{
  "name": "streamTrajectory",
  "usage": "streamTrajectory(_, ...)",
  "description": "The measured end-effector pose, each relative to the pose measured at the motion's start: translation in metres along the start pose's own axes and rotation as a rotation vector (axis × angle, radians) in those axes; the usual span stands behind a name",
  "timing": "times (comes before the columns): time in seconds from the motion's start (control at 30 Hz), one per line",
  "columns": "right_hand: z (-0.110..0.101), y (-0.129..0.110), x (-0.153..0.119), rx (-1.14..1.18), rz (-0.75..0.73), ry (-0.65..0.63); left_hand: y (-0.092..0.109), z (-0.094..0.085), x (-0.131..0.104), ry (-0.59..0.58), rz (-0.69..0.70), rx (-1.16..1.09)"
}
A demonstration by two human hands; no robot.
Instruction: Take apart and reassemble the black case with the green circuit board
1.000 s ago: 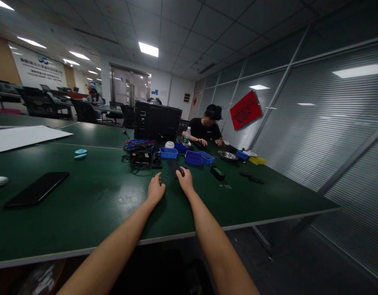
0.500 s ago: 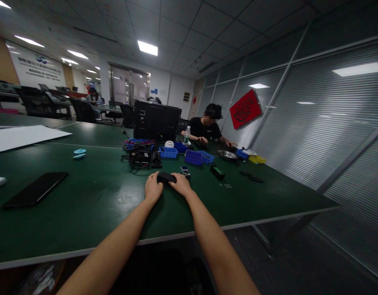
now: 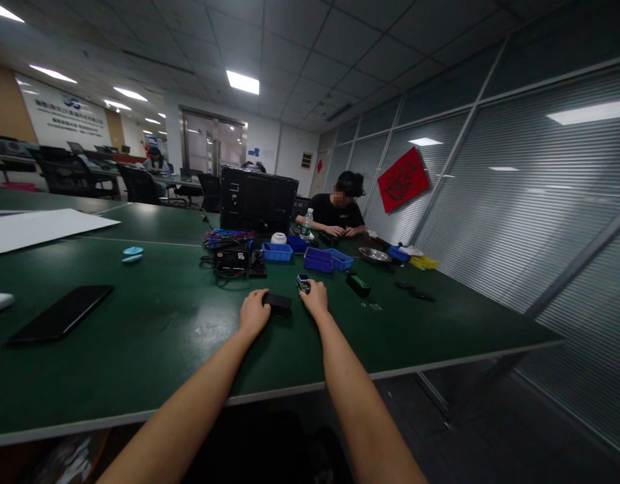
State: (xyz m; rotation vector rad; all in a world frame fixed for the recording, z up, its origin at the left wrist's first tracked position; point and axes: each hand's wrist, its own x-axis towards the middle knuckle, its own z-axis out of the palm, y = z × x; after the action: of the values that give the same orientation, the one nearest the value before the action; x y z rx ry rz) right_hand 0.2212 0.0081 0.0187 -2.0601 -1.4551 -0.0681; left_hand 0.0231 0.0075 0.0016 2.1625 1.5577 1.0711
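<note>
My left hand (image 3: 255, 313) is closed on the left end of a black oblong box (image 3: 279, 305) low over the green table. To its right, my right hand (image 3: 316, 296) has its fingers and thumb round a small electronic module (image 3: 302, 280) with a pale, bluish top; the fingers partly cover it. Right of that hand lies an open black case (image 3: 358, 283) with a green circuit board inside. A small ring (image 3: 363, 305) and a clear flat piece (image 3: 375, 307) rest in front of the case.
Behind my hands are a black power adapter (image 3: 230, 262) with cables, blue bins (image 3: 318, 259) and a monitor (image 3: 258, 200). A metal dish (image 3: 374, 255) and dark flat pieces (image 3: 421, 295) lie to the right. Across the table sits a co-worker (image 3: 335, 210). A black tablet-like slab (image 3: 62, 314) lies left.
My right hand has let go of the black box and moved right to the small electronic module. My left hand still holds the box, now turned slightly. The co-worker's hands have come together.
</note>
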Motion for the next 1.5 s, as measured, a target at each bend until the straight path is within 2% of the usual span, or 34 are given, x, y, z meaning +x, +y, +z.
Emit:
streamTrajectory(0.2,-0.004,0.007,0.008,0.064,0.144,-0.064,0.003,-0.003,-0.001,-0.009,-0.023,0.012)
streamTrajectory(0.43,-0.008,0.012,0.007,-0.065,0.214,0.009,0.003,-0.003,-0.001,-0.014,-0.035,0.002)
streamTrajectory(0.63,-0.002,0.013,0.009,-0.058,0.210,-0.003,0.001,-0.001,-0.001,-0.018,-0.028,0.001)
streamTrajectory(0.9,-0.004,0.012,0.013,0.186,0.141,-0.066,0.001,-0.003,-0.001,-0.032,-0.037,0.021)
streamTrajectory(1.07,-0.007,0.011,0.012,0.133,0.191,-0.080,0.004,-0.003,-0.001,-0.025,-0.039,0.026)
streamTrajectory(1.27,-0.009,0.014,0.009,0.072,0.184,0.025,0.006,-0.005,-0.002,-0.057,-0.044,0.013)
streamTrajectory(1.5,-0.007,0.016,0.009,0.083,0.185,-0.031,0.012,-0.018,0.000,-0.102,-0.177,0.007)
